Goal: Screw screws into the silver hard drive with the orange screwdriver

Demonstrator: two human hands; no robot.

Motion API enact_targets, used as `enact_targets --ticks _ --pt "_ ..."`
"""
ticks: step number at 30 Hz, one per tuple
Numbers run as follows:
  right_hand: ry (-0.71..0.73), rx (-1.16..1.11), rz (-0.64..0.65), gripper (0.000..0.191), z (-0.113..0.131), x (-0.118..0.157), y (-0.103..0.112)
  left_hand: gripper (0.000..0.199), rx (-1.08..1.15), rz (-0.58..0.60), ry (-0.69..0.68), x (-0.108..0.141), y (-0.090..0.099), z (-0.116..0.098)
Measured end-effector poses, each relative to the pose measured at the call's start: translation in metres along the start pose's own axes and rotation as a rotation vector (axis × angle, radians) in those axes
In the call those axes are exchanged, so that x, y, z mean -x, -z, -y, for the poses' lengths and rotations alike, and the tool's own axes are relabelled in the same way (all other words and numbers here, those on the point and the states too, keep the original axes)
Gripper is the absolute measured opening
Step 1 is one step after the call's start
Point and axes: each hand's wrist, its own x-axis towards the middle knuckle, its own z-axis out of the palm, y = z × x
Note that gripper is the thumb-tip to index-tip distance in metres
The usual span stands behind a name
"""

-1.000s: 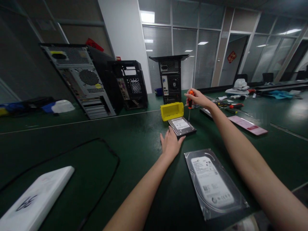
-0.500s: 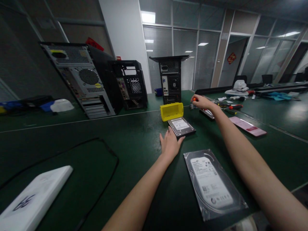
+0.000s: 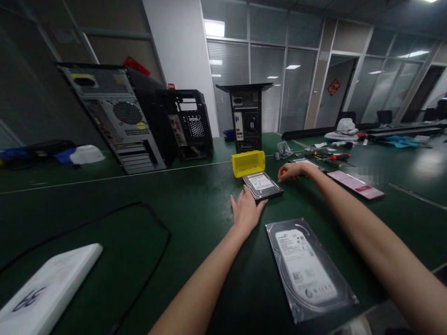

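My left hand [image 3: 244, 209] has its thumb and index finger braced on either side of the near corner of a hard drive [image 3: 261, 182], which lies flat on the green table. Just right of that drive, my right hand [image 3: 291, 172] is closed round a screwdriver [image 3: 284, 172] with an orange handle, mostly hidden by the fingers. Behind the drive a yellow plastic box [image 3: 247, 164] stands on its side. Closer to me lies a larger-looking hard drive [image 3: 305, 265] with a white label. Part of another drive [image 3: 309, 163] shows behind my right wrist.
Three computer cases [image 3: 139, 116] stand along the back. A pink phone [image 3: 356, 184] and several hand tools [image 3: 337, 158] lie at the right. A small clear bag [image 3: 284, 149] sits beyond my right hand. At the left are a black cable [image 3: 164, 223] and a white box [image 3: 52, 288].
My right hand has come nearer to me, from beside the small bag to the right side of the hard drive, with the screwdriver in it. The left hand stays at the drive.
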Motion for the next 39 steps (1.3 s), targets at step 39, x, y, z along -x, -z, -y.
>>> enact_targets --ticks 39 --pt "0.061 0.050 -0.138 0.028 0.004 0.012 -0.010 0.076 0.001 0.002 0.004 0.000 -0.004 0.001"
